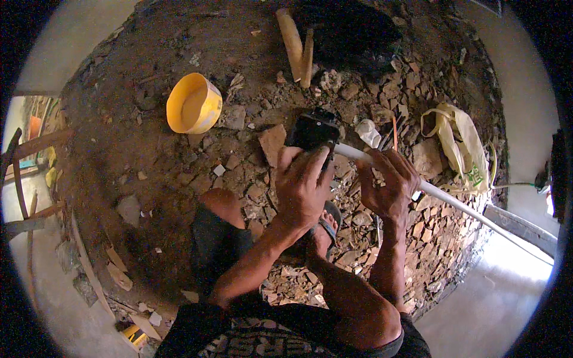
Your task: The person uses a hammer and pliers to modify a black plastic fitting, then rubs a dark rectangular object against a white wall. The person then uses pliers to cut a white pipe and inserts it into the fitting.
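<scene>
A small black box-shaped fitting (311,129) is in front of me above the rubble, its exact kind unclear. My left hand (304,186) has its fingers closed around the near side of it. A long white pipe (456,204) runs from the fitting's right side out toward the lower right. Close to that end, my right hand (389,182) is wrapped round the pipe. The pipe's end meets the fitting, but whether it sits inside or only touches is hidden.
Broken tiles and stones (418,230) cover the ground. A yellow bucket (194,104) stands at the far left. Two brown tubes or sticks (291,45) lie at the far side. To the right are a cream cloth bag (464,140) and a crumpled white cup (368,132).
</scene>
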A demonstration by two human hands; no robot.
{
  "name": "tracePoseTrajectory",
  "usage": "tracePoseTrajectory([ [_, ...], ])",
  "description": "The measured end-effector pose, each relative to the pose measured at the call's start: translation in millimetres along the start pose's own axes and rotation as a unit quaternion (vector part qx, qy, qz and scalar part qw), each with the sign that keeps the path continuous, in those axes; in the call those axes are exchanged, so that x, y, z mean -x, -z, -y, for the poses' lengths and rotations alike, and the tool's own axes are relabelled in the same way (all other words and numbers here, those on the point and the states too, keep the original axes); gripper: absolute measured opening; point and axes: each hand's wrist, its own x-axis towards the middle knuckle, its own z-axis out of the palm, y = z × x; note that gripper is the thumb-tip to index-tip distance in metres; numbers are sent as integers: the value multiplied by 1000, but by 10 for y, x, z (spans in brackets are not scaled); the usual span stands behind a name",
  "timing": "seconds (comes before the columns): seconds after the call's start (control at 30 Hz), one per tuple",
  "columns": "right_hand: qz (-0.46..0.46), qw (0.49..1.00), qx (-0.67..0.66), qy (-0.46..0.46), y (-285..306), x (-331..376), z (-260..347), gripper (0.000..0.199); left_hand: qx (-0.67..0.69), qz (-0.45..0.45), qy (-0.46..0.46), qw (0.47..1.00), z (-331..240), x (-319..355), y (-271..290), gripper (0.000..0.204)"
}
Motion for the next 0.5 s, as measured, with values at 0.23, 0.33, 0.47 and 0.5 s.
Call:
tracePoseTrajectory([
  [0.23, -18, 1000, -20, 8, 72, -97, 129, 23, -3, -6, 15, 1000, -43, -31, -12, 29],
  [0.33, -7, 1000, -19, -1, 69, -76, 101, 26, -7, -9, 11, 1000, -38, -36, 0, 28],
  [0.47, 18, 1000, 5, -19, 56, -41, 99, 29, 2, -1, 20, 1000, -9, -15, 16, 28],
  [0.5, 8, 1000, 6, -16, 58, -29, 86, 28, 10, 4, 25, 1000, -18, -10, 4, 28],
])
